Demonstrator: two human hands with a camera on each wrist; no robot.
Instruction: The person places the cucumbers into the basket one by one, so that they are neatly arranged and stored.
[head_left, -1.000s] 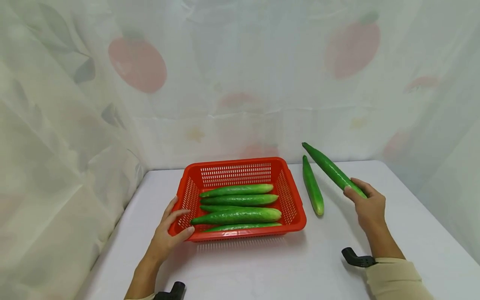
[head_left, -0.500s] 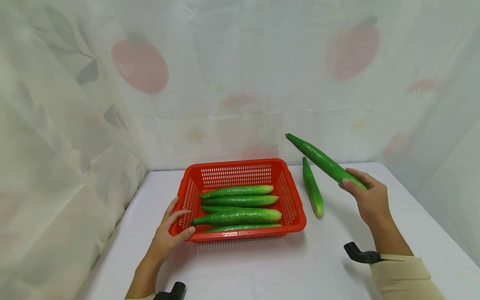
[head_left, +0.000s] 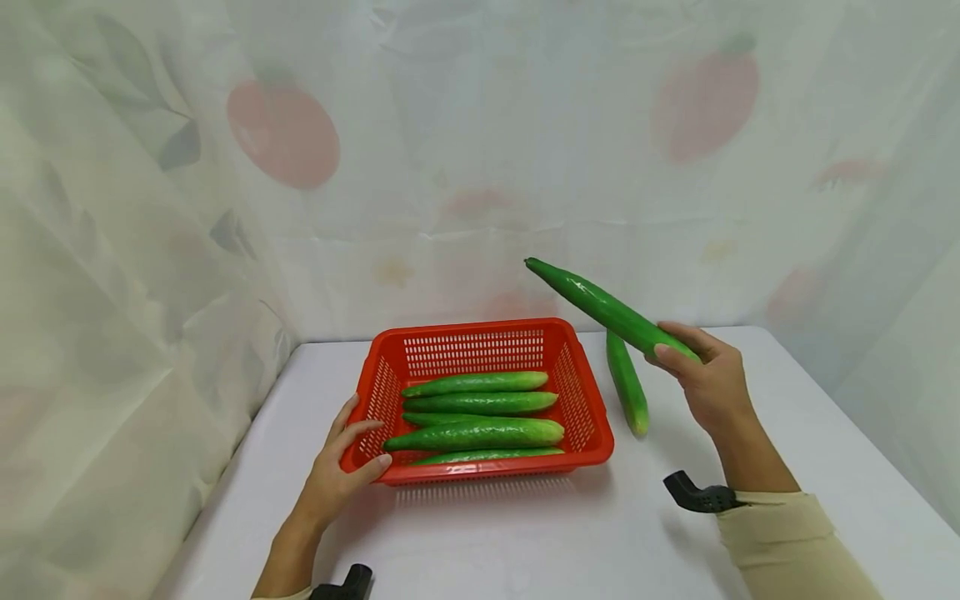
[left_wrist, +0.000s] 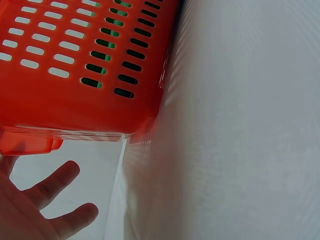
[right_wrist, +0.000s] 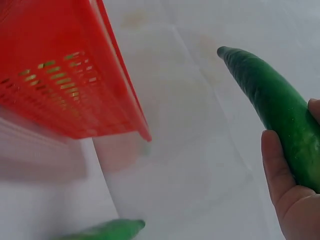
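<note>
In the head view my right hand [head_left: 708,379] grips a long green cucumber [head_left: 600,304] near its thicker end, thumb on the near side. The cucumber's narrow dark tip points up and to the left, above the back right of the red plastic basket [head_left: 498,469]. My left hand [head_left: 337,454] holds the basket's front left corner, with a finger over the left rim and the thumb at the front rim. In the left wrist view two of its fingers [left_wrist: 55,185] spread free of the basket. Several cucumbers [head_left: 480,404] lie crosswise inside it.
Another cucumber [head_left: 627,387] lies on the white table [head_left: 495,542] just right of the basket, its far tip hidden behind the held one. A patterned curtain [head_left: 480,167] hangs behind the table and along its left side.
My right hand has carried the cucumber leftward and slightly up, and its tip has swung toward the basket. The left hand and the basket have stayed in place.
</note>
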